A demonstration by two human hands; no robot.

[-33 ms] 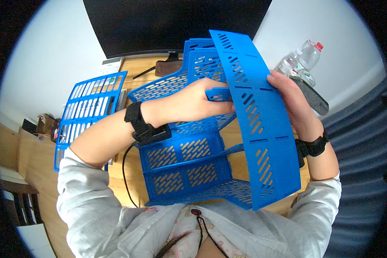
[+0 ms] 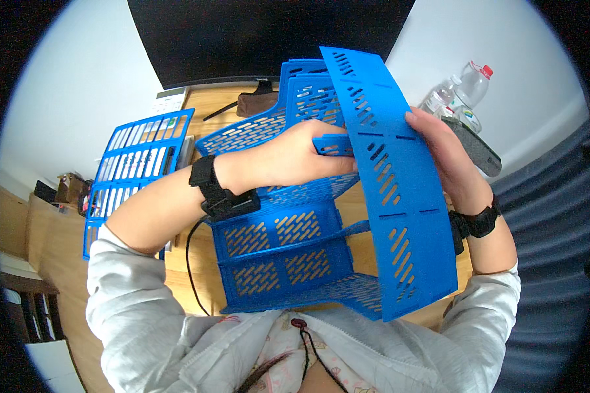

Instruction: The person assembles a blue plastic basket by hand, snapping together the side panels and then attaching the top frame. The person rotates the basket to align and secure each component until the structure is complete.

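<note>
**Side panel held against a half-built blue rack**

The work looked to be at the fitting stage: a slotted blue panel (image 2: 393, 190) stood on edge along the right side of a blue rack (image 2: 278, 252) of stacked perforated shelves, which sat on the wooden desk (image 2: 357, 213) close to the person's chest. The right hand (image 2: 442, 154) was closed on the panel's outer edge near its upper half, fingers wrapped over the rim. The left hand (image 2: 295, 154) reached across the rack and was curled about a small blue tab (image 2: 331, 145) just where the shelves met the panel, pinching it.

By my reading, the next move called for lining the shelf ends up with the panel's slots and pressing them home while the left hand kept the rack steady; a tilted panel could miss its seats.

A second grid panel (image 2: 134, 173) lay flat well to the left. Bottles (image 2: 462, 92) stood at the far right, beside a dark monitor (image 2: 269, 36).

Hidden: the joints themselves sat behind the panel and the left hand, so whether any tab was already seated could not be told. The rack's near bottom edge was cut off by the grey sleeves.
</note>
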